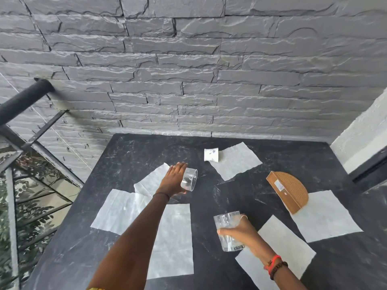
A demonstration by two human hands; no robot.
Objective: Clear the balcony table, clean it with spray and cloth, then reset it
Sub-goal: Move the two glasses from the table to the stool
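My left hand [172, 181] grips a short clear glass [190, 179], tilted with its mouth toward the right, just above the black stone table [261, 193]. My right hand [244, 231] holds a taller clear glass [228, 232] upright near the table's front. Several white paper napkins [236, 162] lie scattered flat across the table. A small white napkin ring [211, 154] rests on its side at the back beside one napkin. A brown half-round woven holder [290, 190] lies at the right, partly on a napkin.
A grey stone wall [188, 70] backs the table. A black metal railing [23, 101] with glass panels runs along the left, foliage below it. A white wall corner [360, 143] and a dark ledge stand at the right.
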